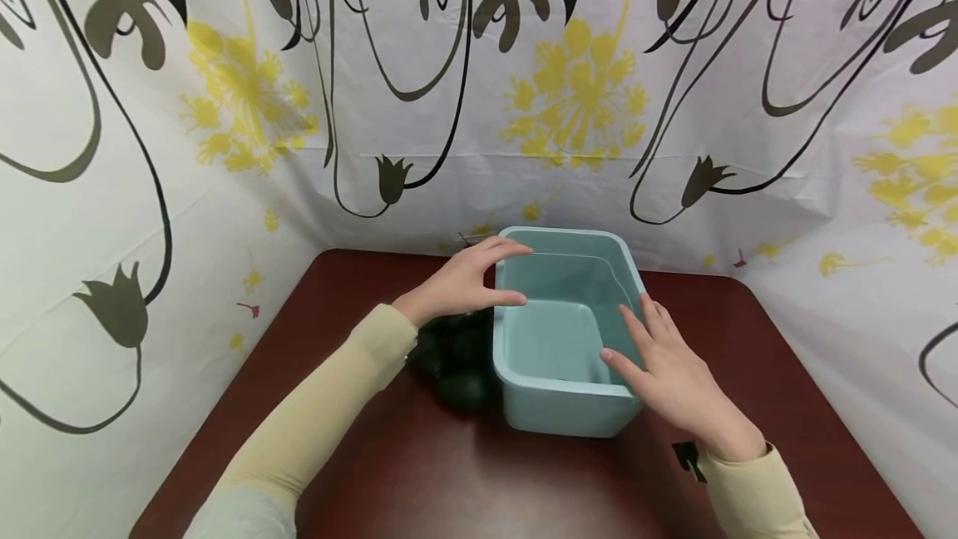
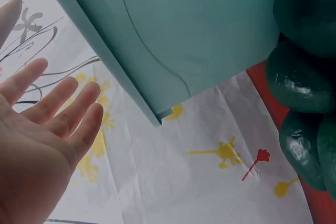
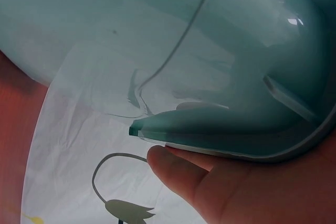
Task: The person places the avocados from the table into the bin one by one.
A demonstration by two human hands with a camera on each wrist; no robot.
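Observation:
A light blue-green plastic bin [image 1: 557, 339] stands on the table; its inside shows no contents. My left hand [image 1: 467, 277] is over the bin's left rim, thumb and fingers spread apart, holding nothing. In the left wrist view the left hand [image 2: 44, 135] appears palm up, apart from the bin [image 2: 184, 30]. At the bin's right rim is my right hand [image 1: 666, 368], its fingers extended. The right wrist view has this hand [image 3: 231, 190] against or very near the rim; contact is hard to tell. Dark green, glossy, rounded produce [image 1: 464, 364] lies left of the bin, partly hidden by my left arm.
The dark red-brown table [image 1: 389, 472] extends around the bin. A white cloth [image 1: 464, 123] printed with flowers hangs behind it and along both sides. A small black object [image 1: 688, 460] shows by my right wrist.

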